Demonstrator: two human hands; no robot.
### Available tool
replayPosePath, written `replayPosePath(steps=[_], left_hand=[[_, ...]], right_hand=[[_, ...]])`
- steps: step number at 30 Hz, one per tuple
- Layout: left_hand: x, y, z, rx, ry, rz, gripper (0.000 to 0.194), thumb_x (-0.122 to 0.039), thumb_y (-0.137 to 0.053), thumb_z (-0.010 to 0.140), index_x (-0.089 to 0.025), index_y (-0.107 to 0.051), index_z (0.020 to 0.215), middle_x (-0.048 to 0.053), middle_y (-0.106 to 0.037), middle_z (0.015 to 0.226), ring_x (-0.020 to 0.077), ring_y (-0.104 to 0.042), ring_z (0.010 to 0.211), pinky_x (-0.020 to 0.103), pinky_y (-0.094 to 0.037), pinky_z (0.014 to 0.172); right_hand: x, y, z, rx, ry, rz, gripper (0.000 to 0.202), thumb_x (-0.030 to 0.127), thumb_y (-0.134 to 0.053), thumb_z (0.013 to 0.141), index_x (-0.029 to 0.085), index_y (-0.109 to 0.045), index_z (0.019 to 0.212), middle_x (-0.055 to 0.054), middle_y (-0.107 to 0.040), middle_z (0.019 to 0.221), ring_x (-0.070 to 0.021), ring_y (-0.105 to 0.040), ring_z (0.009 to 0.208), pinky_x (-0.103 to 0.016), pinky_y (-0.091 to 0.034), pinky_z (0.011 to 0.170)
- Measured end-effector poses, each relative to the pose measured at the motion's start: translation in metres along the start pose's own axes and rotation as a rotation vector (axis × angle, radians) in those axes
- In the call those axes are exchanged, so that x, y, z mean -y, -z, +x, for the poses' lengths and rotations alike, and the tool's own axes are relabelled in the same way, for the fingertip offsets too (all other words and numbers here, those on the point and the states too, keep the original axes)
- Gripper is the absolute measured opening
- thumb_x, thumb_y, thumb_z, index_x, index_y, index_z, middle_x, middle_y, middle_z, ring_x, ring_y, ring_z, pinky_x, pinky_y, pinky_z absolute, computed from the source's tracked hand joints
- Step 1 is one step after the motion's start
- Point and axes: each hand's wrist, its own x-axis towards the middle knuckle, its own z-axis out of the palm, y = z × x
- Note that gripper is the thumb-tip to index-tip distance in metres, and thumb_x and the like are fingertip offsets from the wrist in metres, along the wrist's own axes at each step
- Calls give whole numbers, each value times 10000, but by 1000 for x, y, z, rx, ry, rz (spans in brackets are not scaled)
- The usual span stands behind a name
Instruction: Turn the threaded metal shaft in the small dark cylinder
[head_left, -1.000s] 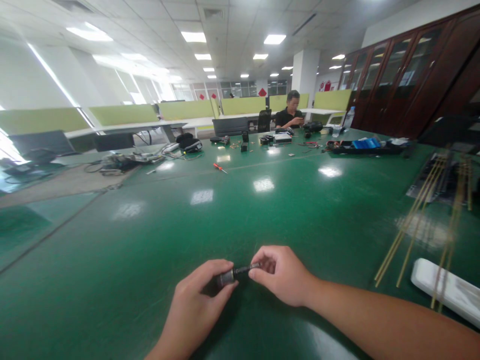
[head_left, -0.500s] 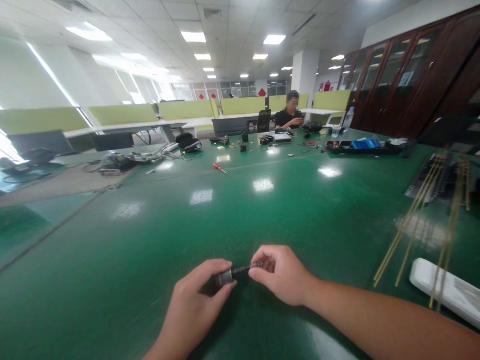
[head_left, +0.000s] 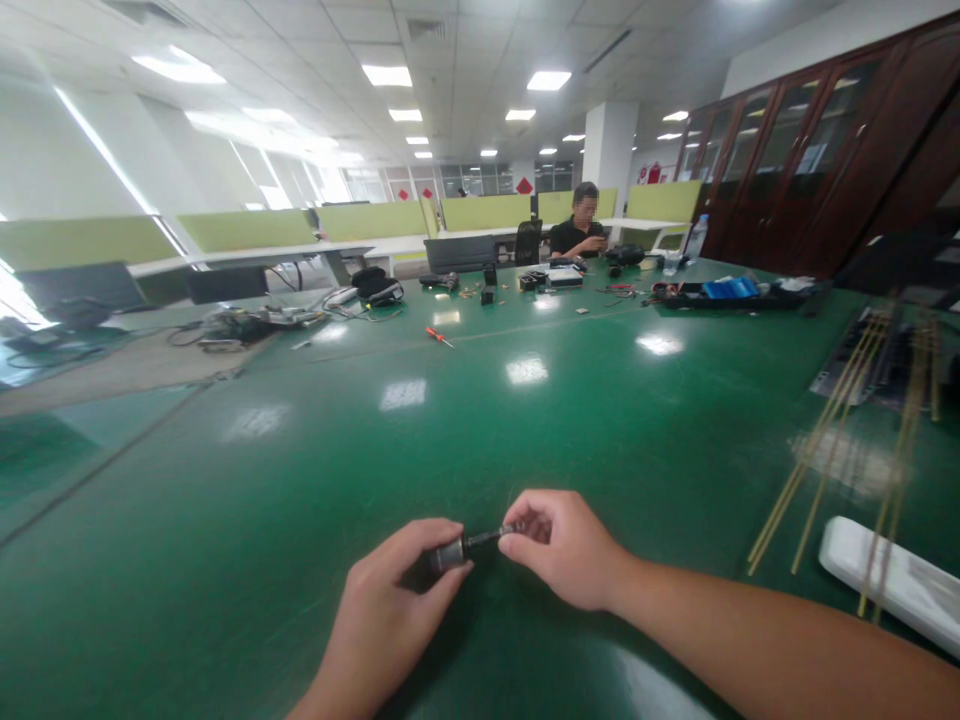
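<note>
In the head view, my left hand pinches a small dark cylinder with a grey metallic band between thumb and fingers. A thin dark rod runs from the cylinder's right end toward my right hand. The thumb and fingertips of that hand are closed around the rod's far end, which they partly cover. Both hands are low over the green tabletop. The exact kind of this piece is too small to make out.
An orange-handled screwdriver lies farther up the table. Thin yellowish sticks and a white case are at the right. A black tray with a blue item sits at the far right. A person sits across the table.
Both hands keep nearly the same place and grip. The rod looks slightly different between them, perhaps turned. Nothing else has visibly moved.
</note>
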Motion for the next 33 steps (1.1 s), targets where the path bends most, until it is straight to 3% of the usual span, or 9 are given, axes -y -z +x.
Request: replayPosePath(steps=[33], left_hand=[[2, 1, 0, -17, 0, 26, 195, -316, -727, 810, -304, -710, 1004, -49, -742, 967, 135, -718, 852, 197, -583, 805]], right_hand=[[-2, 1, 3, -11, -10, 52, 81, 232, -690, 764, 158, -669, 789, 6, -613, 661, -131, -536, 607, -251, -409, 578]])
